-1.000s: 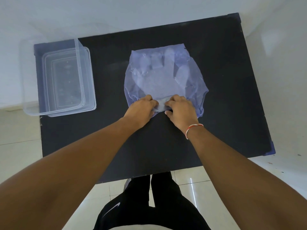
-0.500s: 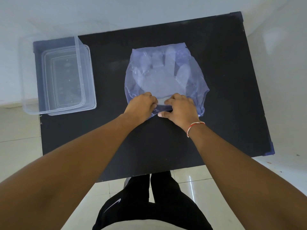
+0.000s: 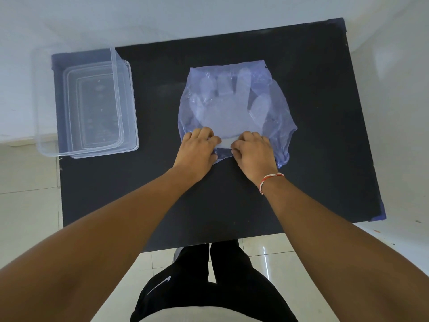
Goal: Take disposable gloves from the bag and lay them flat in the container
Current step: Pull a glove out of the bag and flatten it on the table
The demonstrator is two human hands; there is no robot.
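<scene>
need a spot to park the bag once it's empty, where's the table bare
Bare black table runs along the near edge, below both hands. There is a free strip between the container and the bag, and another right of the bag to the table's right edge. It is crowded at the bag's near edge, where the left hand and right hand work.
</scene>
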